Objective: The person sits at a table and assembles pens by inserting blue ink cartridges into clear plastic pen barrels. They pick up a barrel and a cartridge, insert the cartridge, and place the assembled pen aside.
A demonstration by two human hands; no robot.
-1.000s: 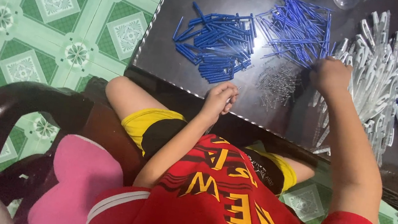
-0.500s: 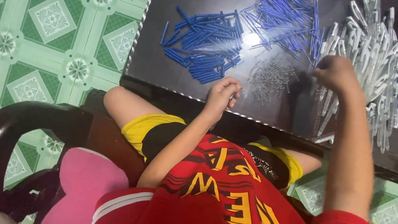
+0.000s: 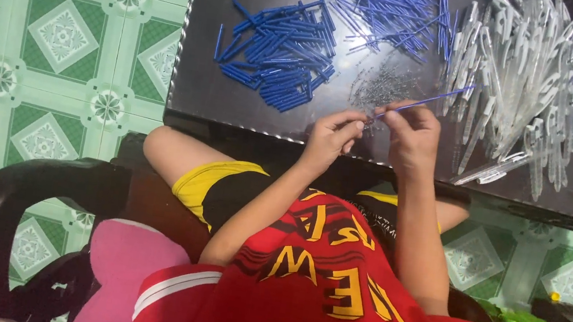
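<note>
A dark, glossy rectangular table [image 3: 234, 111] with a beaded metal edge fills the upper part of the view, standing on a floor of green and white patterned tiles [image 3: 61, 39]. A dark curved wooden chair arm [image 3: 11, 207] and a pink cushion [image 3: 123, 272] sit well below the fingers, at the left.

Beyond the fingers to the right spreads a broad heap of clear plastic pen barrels [image 3: 530, 74]. Beyond them to the left lies a pile of short blue plastic pen caps [image 3: 281, 55], and straight ahead a looser scatter of thin blue ink refills [image 3: 393, 6]. Just past the fingertips is a small grey mound of tiny metal springs [image 3: 383, 89].

The right hand [image 3: 414, 133] pinches a thin blue ink refill [image 3: 425, 99] between thumb and forefinger; its far end slants up and away toward the clear barrels. The left hand [image 3: 330, 133] is bunched, its fingertips closed against the near end of that same refill, just beside the right fingers. Whether it holds something small there, I cannot tell.
</note>
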